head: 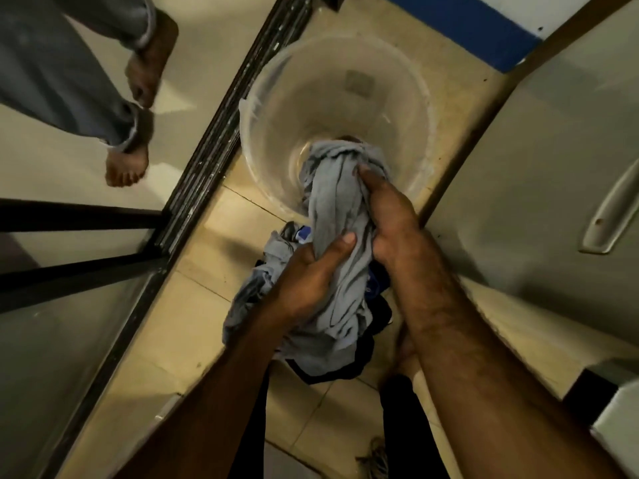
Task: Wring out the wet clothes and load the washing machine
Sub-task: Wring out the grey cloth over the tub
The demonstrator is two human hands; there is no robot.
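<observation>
A wet grey garment (332, 209) is twisted into a thick rope above a clear plastic bucket (276, 108) on the tiled floor. My right hand (387, 216) grips the upper part of the twist at the bucket's near rim. My left hand (311, 271) grips the lower part, thumb on top. Under the hands lies a heap of more clothes (345, 361), grey, blue and dark, on the floor. The bucket looks empty apart from the garment's end hanging into it.
A grey metal appliance (536, 167) with a long handle (612, 216) stands at the right. A sliding door track (214, 140) runs diagonally at the left, with glass panels. Beyond it stands another person's bare feet (138, 115) in grey trousers.
</observation>
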